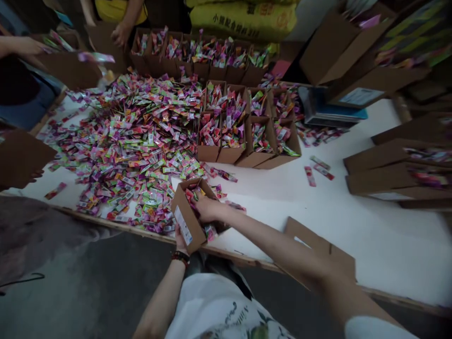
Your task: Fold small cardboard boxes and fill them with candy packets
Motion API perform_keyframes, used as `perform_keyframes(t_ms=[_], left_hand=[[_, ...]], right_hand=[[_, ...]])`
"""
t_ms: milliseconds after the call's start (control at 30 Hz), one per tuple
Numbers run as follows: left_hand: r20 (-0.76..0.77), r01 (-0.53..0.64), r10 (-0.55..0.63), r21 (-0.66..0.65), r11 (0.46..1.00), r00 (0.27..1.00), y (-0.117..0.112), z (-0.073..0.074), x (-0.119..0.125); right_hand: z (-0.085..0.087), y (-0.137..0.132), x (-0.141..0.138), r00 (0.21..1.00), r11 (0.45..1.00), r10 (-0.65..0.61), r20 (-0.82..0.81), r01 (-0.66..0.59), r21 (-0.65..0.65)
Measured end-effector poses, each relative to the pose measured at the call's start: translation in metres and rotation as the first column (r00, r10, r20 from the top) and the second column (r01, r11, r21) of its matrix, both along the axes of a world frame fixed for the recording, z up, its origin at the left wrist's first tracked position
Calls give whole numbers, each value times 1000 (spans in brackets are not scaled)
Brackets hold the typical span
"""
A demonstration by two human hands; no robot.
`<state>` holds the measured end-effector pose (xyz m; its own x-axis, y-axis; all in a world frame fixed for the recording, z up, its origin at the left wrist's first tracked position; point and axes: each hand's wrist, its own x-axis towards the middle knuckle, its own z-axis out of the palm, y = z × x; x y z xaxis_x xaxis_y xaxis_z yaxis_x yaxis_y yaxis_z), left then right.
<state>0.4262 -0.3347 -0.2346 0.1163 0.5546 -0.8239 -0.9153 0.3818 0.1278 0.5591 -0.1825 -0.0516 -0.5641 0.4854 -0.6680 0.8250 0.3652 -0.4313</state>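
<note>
A cardboard box [192, 221] with a white label tilts at the table's near edge, part filled with small colourful wrapped packets. My left hand [180, 239] grips its lower near side, with the fingers partly hidden behind the box. My right hand [207, 208] reaches down through the open top onto the packets; its fingertips are hidden, so I cannot tell whether they hold any. Just beyond the box spreads a large heap of the same packets [141, 136]. To the right of my right forearm lies another cardboard box [321, 245], largely behind the arm.
Filled boxes [226, 154] stand in rows at the table's middle, with another row [208, 70] at the far edge. More filled boxes [384, 179] lie at the right. Loose packets [321, 172] rest on the white tabletop [271, 188]. Co-workers' hands [122, 34] hold boxes opposite and left.
</note>
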Motion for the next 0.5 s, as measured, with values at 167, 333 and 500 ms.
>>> perform_keyframes(t_ms=[167,333,500], left_hand=[[-11,3,-3,-34,999,1000,-11,-17,-14],[-15,-6,7,20,1000,1000,-4,-14,-20],[-55,12,-12,3,1000,998,-5,-11,-22]], right_hand=[[28,25,26,965,998,-8,-261,-10,-68],[-4,-21,13,961,997,71,-267,-69,17],[-56,-69,-15,969,994,84,-231,-67,83]])
